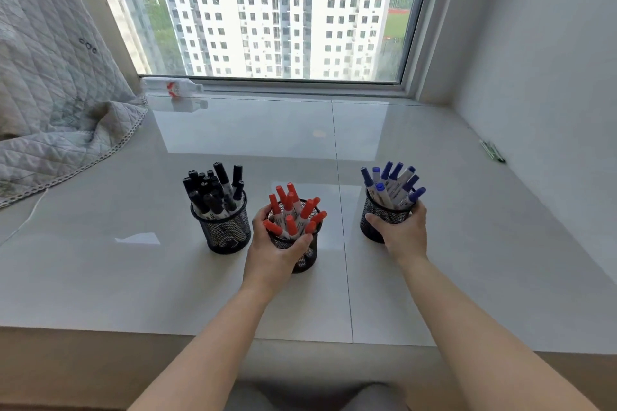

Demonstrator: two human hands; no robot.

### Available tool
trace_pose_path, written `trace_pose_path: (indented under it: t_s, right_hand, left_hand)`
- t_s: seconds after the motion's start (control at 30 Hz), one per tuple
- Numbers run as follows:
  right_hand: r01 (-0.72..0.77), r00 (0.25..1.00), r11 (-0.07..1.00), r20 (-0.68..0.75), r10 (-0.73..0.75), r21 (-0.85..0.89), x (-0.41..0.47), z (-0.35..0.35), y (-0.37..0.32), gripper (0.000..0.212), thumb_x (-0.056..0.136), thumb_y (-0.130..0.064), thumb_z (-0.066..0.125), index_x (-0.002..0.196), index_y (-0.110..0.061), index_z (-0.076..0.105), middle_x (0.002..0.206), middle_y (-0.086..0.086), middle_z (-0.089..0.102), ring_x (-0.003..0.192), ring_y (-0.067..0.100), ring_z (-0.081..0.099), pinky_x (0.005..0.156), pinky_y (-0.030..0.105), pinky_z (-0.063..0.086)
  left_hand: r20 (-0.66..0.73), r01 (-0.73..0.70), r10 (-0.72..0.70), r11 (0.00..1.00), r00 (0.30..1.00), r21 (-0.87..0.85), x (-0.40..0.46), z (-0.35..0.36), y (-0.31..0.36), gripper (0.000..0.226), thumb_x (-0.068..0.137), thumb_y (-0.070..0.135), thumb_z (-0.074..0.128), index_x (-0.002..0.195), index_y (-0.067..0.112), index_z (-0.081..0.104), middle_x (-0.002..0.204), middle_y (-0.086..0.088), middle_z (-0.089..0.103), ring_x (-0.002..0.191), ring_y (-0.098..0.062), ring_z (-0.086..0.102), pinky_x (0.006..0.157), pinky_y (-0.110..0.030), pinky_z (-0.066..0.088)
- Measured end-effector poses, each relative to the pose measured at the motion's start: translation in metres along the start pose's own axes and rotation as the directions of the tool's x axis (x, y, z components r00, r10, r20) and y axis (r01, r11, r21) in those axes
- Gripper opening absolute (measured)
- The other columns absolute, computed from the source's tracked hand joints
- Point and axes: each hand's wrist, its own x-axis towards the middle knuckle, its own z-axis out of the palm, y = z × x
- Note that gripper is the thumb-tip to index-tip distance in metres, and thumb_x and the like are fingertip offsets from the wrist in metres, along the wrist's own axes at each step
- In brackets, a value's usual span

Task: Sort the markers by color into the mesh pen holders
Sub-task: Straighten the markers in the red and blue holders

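Apparently done: black, red, blue markers sorted; left hand (pixel 277 248) grips red holder (pixel 302 252) at frame ctr, right hand (pixel 402 230) grips blue holder (pixel 375 220); none loose.

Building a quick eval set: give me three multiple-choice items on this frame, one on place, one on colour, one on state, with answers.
1. Where does the holder of black markers stand?
A. left of the other two holders
B. between the other two holders
C. on the quilt

2. What colour are the caps in the holder that the right hand grips?
A. red
B. black
C. blue

3. What is the left hand doing?
A. resting flat on the ledge
B. gripping the holder of red markers
C. pinching one loose marker

Answers:
1 A, the black marker holder is the leftmost on the tiled ledge.
2 C, the blue markers fill the blue marker holder in the right hand.
3 B, its fingers curl round the red marker holder, which holds the red markers.
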Motion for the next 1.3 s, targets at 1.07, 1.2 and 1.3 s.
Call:
trace_pose_path:
  t_s: [1.07,1.2,1.3]
  right_hand:
    - [0.048,0.980,0.998,0.195,-0.041,-0.028,-0.115,-0.010,0.001,0.060,0.049,-0.046,0.074,0.097,-0.048,0.038,0.106,-0.019,0.058,0.096,0.000,0.057,0.072,0.017,0.044]
    - [0.073,0.983,0.996,0.173,-0.064,-0.047,-0.123,-0.008,0.001,0.062,0.049,-0.048,0.075,0.096,-0.049,0.035,0.108,-0.015,0.057,0.102,0.009,0.055,0.079,0.025,0.047]
    - [0.055,0.982,0.997,0.184,-0.046,-0.048,-0.123,-0.009,0.000,0.069,0.049,-0.048,0.077,0.105,-0.041,0.038,0.111,-0.014,0.056,0.105,0.011,0.055,0.083,0.028,0.048]
  left_hand:
    - [-0.104,0.020,0.009,0.960,0.995,0.281,-0.031,0.011,-0.023,0.067,0.084,0.046,0.059,0.138,0.017,0.033,0.139,-0.004,0.032,0.126,-0.016,0.038,0.100,-0.032,0.035]
    - [-0.078,-0.088,0.108,0.969,0.991,0.229,-0.047,0.014,-0.005,0.039,0.090,0.035,0.054,0.126,0.019,0.046,0.122,0.002,0.041,0.109,-0.008,0.045,0.090,-0.024,0.036]
    - [-0.088,-0.174,0.187,0.975,0.978,0.137,-0.057,0.016,0.016,0.016,0.092,0.028,0.052,0.108,0.029,0.051,0.115,0.004,0.049,0.098,0.001,0.051,0.078,-0.006,0.037]
